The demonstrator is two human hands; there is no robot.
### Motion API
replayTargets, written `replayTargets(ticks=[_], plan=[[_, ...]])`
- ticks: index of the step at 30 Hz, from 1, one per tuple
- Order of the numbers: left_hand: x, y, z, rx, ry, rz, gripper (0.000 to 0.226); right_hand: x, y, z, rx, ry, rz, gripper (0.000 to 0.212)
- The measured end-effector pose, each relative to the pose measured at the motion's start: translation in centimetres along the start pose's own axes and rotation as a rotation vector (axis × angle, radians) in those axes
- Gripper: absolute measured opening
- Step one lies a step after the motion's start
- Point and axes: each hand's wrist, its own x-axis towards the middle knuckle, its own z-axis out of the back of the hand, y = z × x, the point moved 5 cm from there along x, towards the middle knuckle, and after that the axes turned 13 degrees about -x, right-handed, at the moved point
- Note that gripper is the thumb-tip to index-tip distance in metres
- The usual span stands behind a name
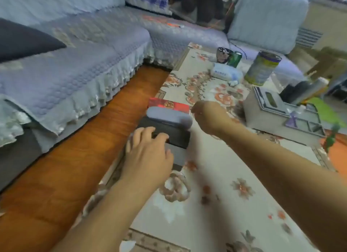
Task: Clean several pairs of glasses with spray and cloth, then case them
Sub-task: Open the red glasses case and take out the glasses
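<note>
A: State the table cover [216, 176] finish.
B: Cream ground, printed with red-orange and brown flowers.
A: Cases at the left edge?
B: Pale grey-lilac case [169, 118] on top; black case [174, 137] below; grey case [175, 156] nearest (blurred). Behind them, a red box [169, 104] with a gold emblem.
A: Surroundings?
B: Sofa cover [75, 67]: lilac, quilted, pale frilled hem. Cushion [24, 39]: dark navy. Floor [56, 176]: orange-brown wood grain. Can [234, 59]: green.
</note>
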Motion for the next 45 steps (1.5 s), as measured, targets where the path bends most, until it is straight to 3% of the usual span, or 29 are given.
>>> replayTargets(ticks=[4, 11, 18, 22, 25, 28, 31, 33, 35, 37, 39, 42, 45], plan=[[1.2, 1.1, -1.6, 0.174, 0.030, 0.019, 0.049, 7.1, 3.5, -1.1, 0.111, 0.097, 0.047, 0.035], [2.4, 1.3, -0.9, 0.149, -0.078, 0.008, 0.032, 11.9, 4.1, -4.5, -0.115, 0.391, 0.144, 0.045], [2.1, 1.2, -1.3, 0.132, -0.123, -0.006, 0.031, 12.2, 3.4, -4.4, 0.000, 0.372, 0.147, 0.041], [1.4, 0.3, -1.5, -0.015, -0.133, -0.064, 0.030, 11.3, 0.7, -0.2, 0.174, 0.165, 0.033, 0.038], [-1.1, -2.1, -1.8, -0.369, -0.076, -0.078, 0.019, 6.1, -2.9, 4.0, 0.567, 0.080, -0.135, 0.036], [-4.4, -4.5, -3.6, -0.832, 0.148, 0.113, 0.019, -5.7, -5.1, 4.3, 1.181, 0.335, -0.178, 0.026], [-8.0, -7.7, -6.7, -1.262, 0.371, 0.290, 0.026, -19.6, -6.7, 1.6, 1.508, 0.641, -0.184, 0.020], [-10.5, -9.9, -8.6, -1.286, 0.575, 0.260, 0.027, -27.0, -7.8, -0.3, 1.642, 0.684, -0.232, 0.029], [-13.5, -11.8, -10.1, -1.268, 0.762, 0.210, 0.025, -31.6, -9.2, -1.9, 1.722, 0.614, -0.338, 0.041], [-15.6, -13.1, -11.3, -1.345, 0.844, 0.233, 0.025, -33.9, -10.6, -2.8, 1.733, 0.525, -0.388, 0.051], [-16.5, -14.0, -12.4, -1.449, 0.854, 0.255, 0.026, -34.8, -11.7, -3.1, 1.758, 0.451, -0.417, 0.049], [-16.6, -14.2, -13.7, -1.463, 0.683, 0.292, 0.025, -35.2, -12.4, -3.7, 1.766, 0.408, -0.419, 0.040], [-16.1, -13.6, -14.2, -1.407, 0.487, 0.325, 0.024, -34.9, -12.4, -4.0, 1.466, 0.386, -0.334, 0.032]])
